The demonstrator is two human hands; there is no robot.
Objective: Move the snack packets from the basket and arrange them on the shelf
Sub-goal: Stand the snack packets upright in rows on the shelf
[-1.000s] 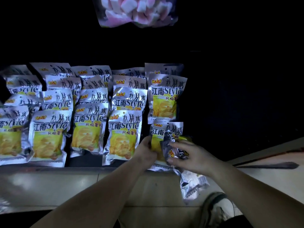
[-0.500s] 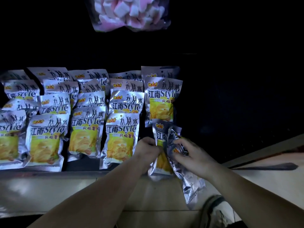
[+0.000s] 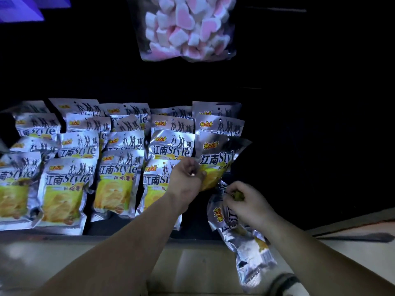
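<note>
Several silver-and-yellow snack packets point(image 3: 115, 178) stand in rows on a dark low shelf point(image 3: 128, 230). My left hand point(image 3: 186, 180) pinches one packet point(image 3: 218, 154) by its lower left edge and holds it upright at the right end of the rows, in front of two more packets. My right hand point(image 3: 245, 201) grips a bunch of further packets point(image 3: 241, 238) that hang down over the shelf's front edge. No basket is in view.
A clear bag of pink and white marshmallows point(image 3: 188, 28) hangs above the shelf. The shelf to the right of the rows is dark. A pale floor point(image 3: 192, 265) lies below, with my shoe point(image 3: 286, 285) at the bottom right.
My left hand has lifted one packet away from the bunch, up and back onto the right-hand row. The right hand stays low with the other packets.
</note>
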